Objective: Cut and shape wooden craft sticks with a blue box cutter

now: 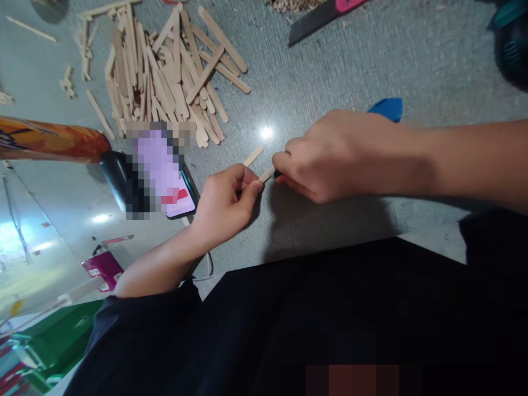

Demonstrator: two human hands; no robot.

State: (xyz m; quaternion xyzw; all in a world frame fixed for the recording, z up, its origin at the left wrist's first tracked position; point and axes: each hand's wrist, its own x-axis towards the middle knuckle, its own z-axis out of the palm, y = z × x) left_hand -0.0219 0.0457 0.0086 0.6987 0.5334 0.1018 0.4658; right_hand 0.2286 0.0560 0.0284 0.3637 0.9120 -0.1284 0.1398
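Near the middle, my left hand [226,203] pinches a narrow wooden stick [267,176] between thumb and fingers. My right hand [322,159] is closed at the stick's right end, round a small dark tool [276,174] with a thin metal tip; most of it is hidden in the fist. Another wooden stick [253,157] pokes out just above my left fingers. A blue object [388,109] shows behind my right wrist. Up and to the left lies a large pile of flat wooden sticks [165,71].
A partly blurred phone [181,203] lies left of my left hand, beside an orange container [53,140]. A saw blade [313,23] with a pink handle, wood shavings [295,5] and a dark teal tool [511,47] lie along the far side of the grey table [433,71].
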